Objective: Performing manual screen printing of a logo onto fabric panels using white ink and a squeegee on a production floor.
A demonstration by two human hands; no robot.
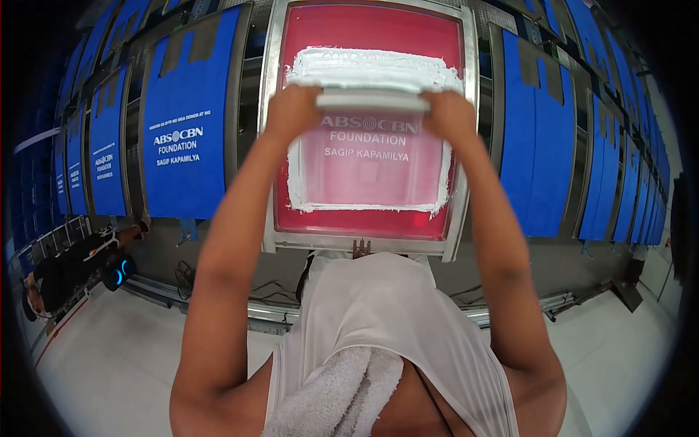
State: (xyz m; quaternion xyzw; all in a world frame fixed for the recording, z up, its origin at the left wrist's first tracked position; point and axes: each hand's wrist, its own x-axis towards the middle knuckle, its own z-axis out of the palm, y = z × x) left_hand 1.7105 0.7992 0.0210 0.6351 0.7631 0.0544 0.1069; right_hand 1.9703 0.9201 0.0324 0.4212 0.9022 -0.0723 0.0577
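Grey squeegee point(373, 100) across red screen point(371, 25), its ends inside clenched left fingers point(304, 97) and clenched right fingers point(439, 102).

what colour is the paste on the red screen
White: the paste shows best in the head view, the only one here.

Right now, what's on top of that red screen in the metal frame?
White paste edges a paler area on the red screen, and a pale bar stretches across it. Whatever lies directly beneath the bar and thick paste is covered.
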